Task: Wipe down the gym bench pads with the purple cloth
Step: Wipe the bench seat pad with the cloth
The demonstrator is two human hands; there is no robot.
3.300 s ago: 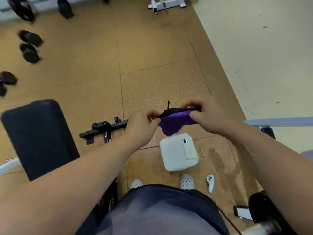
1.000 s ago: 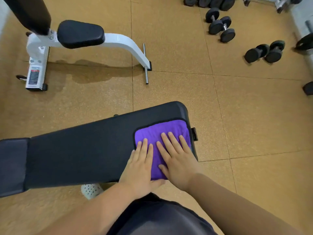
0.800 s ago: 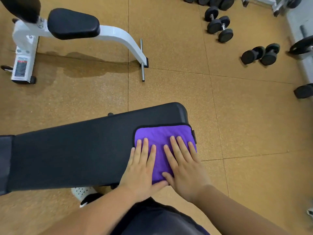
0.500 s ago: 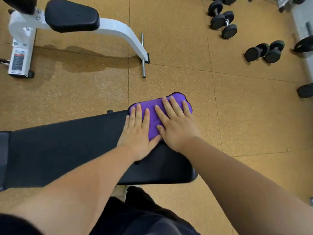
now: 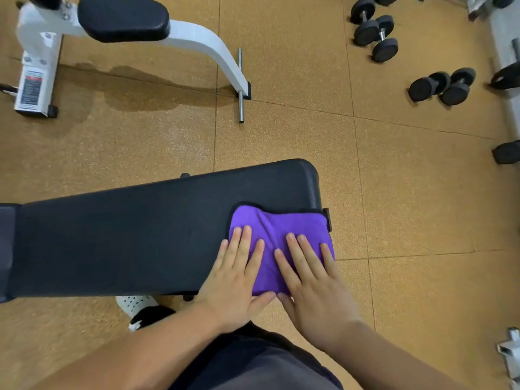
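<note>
Here, flat on the right end of the black bench pad (image 5: 146, 237), at its near corner: the purple cloth (image 5: 277, 235), pinned under left hand (image 5: 235, 288) and right hand (image 5: 315, 291), fingers straight, slightly spread, gripping nothing. Soft, light, already rumpling between the palms; likely to bunch on vinyl. Best handled by broad downward pressure, not pinching.
</note>
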